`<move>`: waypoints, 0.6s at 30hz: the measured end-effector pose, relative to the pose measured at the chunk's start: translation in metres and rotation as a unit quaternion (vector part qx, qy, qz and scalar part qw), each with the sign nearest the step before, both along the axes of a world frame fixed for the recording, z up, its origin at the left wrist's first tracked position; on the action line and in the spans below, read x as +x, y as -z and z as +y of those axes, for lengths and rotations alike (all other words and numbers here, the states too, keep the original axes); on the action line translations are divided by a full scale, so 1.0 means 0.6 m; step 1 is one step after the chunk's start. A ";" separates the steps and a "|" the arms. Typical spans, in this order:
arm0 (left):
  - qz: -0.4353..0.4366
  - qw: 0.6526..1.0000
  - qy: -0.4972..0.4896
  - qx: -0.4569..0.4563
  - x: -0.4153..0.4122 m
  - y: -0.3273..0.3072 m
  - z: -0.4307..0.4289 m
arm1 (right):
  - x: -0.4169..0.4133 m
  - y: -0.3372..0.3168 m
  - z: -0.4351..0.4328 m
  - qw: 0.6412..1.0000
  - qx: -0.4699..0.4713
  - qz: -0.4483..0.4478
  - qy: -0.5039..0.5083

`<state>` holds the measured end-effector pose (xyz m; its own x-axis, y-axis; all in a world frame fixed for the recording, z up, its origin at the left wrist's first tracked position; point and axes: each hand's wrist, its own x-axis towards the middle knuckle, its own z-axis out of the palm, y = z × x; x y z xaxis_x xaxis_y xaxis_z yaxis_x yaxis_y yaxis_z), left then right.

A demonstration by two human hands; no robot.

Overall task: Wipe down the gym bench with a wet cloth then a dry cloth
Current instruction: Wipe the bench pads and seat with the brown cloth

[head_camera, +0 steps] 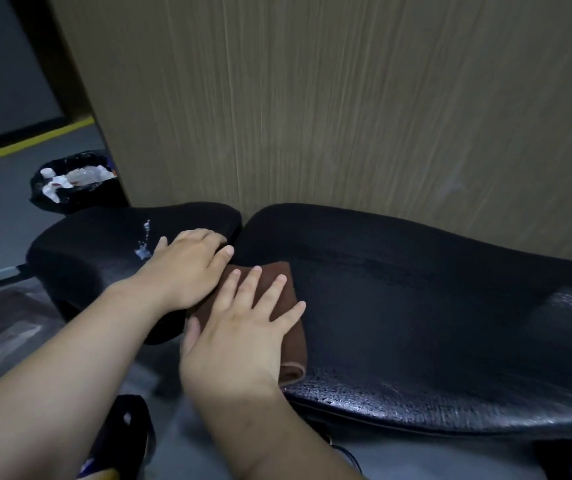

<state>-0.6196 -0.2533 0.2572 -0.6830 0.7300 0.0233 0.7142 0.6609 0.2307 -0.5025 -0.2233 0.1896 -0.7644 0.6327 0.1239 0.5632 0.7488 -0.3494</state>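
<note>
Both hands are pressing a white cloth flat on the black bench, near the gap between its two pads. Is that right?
Not quite: the cloth is brown, not white, as the head view shows. The rest holds: the left hand and right hand both lie flat on it, on the black bench, near the gap between its two pads.

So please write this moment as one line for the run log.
step: wiping bench | left hand: flat on seat pad | right hand: flat on brown cloth | back pad: wet
</note>
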 end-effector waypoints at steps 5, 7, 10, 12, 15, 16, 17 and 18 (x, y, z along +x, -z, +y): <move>-0.047 0.998 -0.013 0.037 0.004 -0.001 0.014 | 0.030 -0.075 0.077 0.995 0.018 -0.095 -0.024; -0.044 0.998 -0.008 0.034 0.008 0.000 0.020 | 0.037 -0.087 0.118 0.994 0.011 -0.109 -0.012; -0.035 0.999 0.004 0.019 0.020 0.002 0.027 | 0.062 -0.084 0.168 0.993 0.013 -0.115 0.015; -0.032 0.999 0.018 0.012 0.030 0.001 0.035 | 0.083 -0.085 0.197 0.992 0.019 -0.121 0.030; -0.033 0.999 0.035 -0.002 0.050 0.000 0.052 | 0.118 -0.086 0.237 0.990 0.029 -0.132 0.036; -0.031 0.999 0.041 -0.009 0.058 0.000 0.059 | 0.129 -0.086 0.249 0.989 0.031 -0.137 0.035; -0.030 0.998 0.046 -0.018 0.066 0.001 0.066 | 0.142 -0.088 0.260 0.989 0.033 -0.142 0.035; -0.029 0.998 0.050 -0.029 0.074 0.002 0.073 | 0.154 -0.088 0.271 0.989 0.033 -0.143 0.034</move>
<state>-0.5751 -0.2097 0.2558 -0.6055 0.7937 -0.0576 0.7641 0.6001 0.2365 -0.4102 -0.0610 0.2426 -0.7297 0.6820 -0.0489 0.6821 0.7212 -0.1209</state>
